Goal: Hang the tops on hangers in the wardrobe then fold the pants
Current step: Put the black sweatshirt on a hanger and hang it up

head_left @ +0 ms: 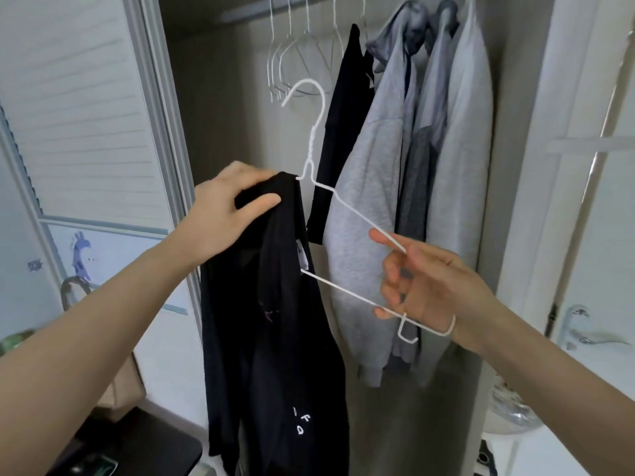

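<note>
- Your left hand (229, 207) grips a bunched fold of the black top (275, 331) at its upper edge, thumb in front and fingers curled over the cloth, right where the fabric meets the shoulder of the white wire hanger (347, 204).
- Your right hand (422, 286) holds the hanger's far end: fingers curled round the thin wire, the upper arm of the hanger crossing your forefinger and the lower bar passing under your little finger, with a small wire hook sticking out below the hand.
- The hanger sits tilted in front of the open wardrobe (220, 108), its curved hook pointing up and left, not on the rail.
- The top hangs down from your left hand in long soft folds; it is matte black knit with a small white label near the neck and small white letters low on the front. One hanger arm is already inside it.
- Behind, the rail carries several bare wire hangers (292, 60), a dark garment (343, 132) and grey tops (412, 173) of fleecy, heathered cloth, hanging close together.
</note>
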`<state>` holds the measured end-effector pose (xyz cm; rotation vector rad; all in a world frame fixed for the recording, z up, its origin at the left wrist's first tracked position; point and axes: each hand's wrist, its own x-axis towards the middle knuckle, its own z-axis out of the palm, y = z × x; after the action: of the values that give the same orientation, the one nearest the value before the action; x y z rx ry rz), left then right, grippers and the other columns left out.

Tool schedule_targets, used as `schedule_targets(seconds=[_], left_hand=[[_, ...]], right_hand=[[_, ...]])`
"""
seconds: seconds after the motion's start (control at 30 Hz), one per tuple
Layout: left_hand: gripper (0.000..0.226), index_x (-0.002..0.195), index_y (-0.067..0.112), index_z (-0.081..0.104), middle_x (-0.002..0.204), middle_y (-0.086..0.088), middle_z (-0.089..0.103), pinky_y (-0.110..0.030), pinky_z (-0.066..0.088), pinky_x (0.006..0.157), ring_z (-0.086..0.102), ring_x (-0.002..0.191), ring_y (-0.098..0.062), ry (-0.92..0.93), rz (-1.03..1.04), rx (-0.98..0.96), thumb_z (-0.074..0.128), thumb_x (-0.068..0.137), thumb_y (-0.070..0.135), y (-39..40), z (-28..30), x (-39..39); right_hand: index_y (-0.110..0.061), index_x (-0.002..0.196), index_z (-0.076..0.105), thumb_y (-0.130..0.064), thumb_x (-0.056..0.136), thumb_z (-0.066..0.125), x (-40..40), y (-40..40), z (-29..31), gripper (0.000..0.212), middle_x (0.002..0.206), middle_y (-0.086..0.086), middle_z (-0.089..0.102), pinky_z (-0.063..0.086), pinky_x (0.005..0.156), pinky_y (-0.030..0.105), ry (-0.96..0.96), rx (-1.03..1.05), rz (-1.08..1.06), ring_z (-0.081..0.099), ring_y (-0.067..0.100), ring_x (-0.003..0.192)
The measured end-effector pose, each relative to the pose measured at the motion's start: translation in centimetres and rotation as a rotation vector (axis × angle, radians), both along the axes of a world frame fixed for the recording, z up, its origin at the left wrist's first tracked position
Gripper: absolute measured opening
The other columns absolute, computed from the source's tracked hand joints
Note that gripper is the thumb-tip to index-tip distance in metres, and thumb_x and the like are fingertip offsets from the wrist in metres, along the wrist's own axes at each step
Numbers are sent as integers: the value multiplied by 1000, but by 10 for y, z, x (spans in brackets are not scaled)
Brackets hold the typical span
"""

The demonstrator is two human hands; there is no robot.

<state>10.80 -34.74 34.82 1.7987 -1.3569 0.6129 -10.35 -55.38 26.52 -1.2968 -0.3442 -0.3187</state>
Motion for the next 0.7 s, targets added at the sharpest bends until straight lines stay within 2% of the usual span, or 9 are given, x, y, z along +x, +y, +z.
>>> schedule_targets(seconds=[0.1, 0.2, 0.27, 0.33, 0.4, 0.5, 0.57, 0.63, 0.7], left_hand=[[8, 98, 23, 69, 93, 7, 65, -20, 45, 87, 59, 89, -1, 22, -63, -115, 63, 94, 21, -4, 3, -7], [8, 92, 26, 69, 91, 11, 67, -9, 41, 81, 60, 86, 3, -4, -127, -160, 64, 93, 19, -7, 6, -14], [6, 93, 24, 71, 90, 13, 69, -7, 41, 81, 61, 86, 4, -5, -163, -164, 65, 92, 21, -8, 10, -17], [8, 89, 26, 72, 85, 15, 70, -8, 42, 78, 61, 81, 5, 34, -196, -211, 66, 92, 22, -10, 15, -19], [16, 81, 32, 72, 73, 17, 66, -9, 42, 71, 56, 71, 6, 97, -223, -289, 65, 92, 23, -15, 17, -19], [23, 76, 38, 71, 68, 19, 62, -10, 40, 65, 51, 67, 7, 134, -262, -327, 64, 93, 23, -20, 18, -21], [25, 74, 37, 72, 67, 19, 61, -12, 40, 64, 49, 67, 7, 142, -271, -335, 64, 93, 23, -22, 17, -22], [21, 79, 36, 74, 71, 20, 66, -12, 42, 65, 53, 70, 7, 166, -269, -354, 64, 93, 23, -24, 17, -25], [14, 88, 30, 77, 80, 16, 72, -14, 46, 69, 60, 76, 4, 218, -281, -371, 65, 92, 25, -25, 17, -27]], right_hand=[[-12, 133, 55, -33, 88, 65, 0, 4, -3, 51, 88, 6, 61, 54, 73, 48, -8, -29, 25, 64, 25, 77], [-13, 133, 55, -37, 89, 64, -2, 0, -1, 51, 105, 10, 64, 53, 78, 50, 85, -7, 111, 62, 32, 105], [-12, 138, 50, -46, 92, 53, -5, -7, 3, 57, 131, 15, 56, 44, 95, 59, 130, 85, 286, 43, 37, 131], [-16, 149, 32, -59, 95, 32, -7, -8, 8, 69, 152, 20, 30, 21, 109, 65, 130, 271, 455, 19, 36, 145], [-17, 151, 26, -56, 97, 23, -3, -1, 8, 67, 155, 20, 24, 19, 110, 64, 137, 338, 447, 19, 34, 145], [-7, 144, 40, -28, 98, 37, 6, 15, -5, 51, 148, 16, 40, 35, 106, 59, 145, 108, 240, 35, 31, 139], [-16, 142, 43, -13, 93, 47, 12, 29, -12, 49, 146, 4, 46, 44, 103, 49, 104, -179, 14, 40, 20, 137], [-35, 139, 42, -12, 89, 53, 15, 41, -13, 56, 143, -8, 48, 46, 101, 36, 75, -401, -160, 43, 8, 134], [-56, 130, 39, -29, 88, 56, 20, 51, -12, 53, 140, -18, 48, 43, 104, 27, 112, -614, -264, 45, -3, 127]])
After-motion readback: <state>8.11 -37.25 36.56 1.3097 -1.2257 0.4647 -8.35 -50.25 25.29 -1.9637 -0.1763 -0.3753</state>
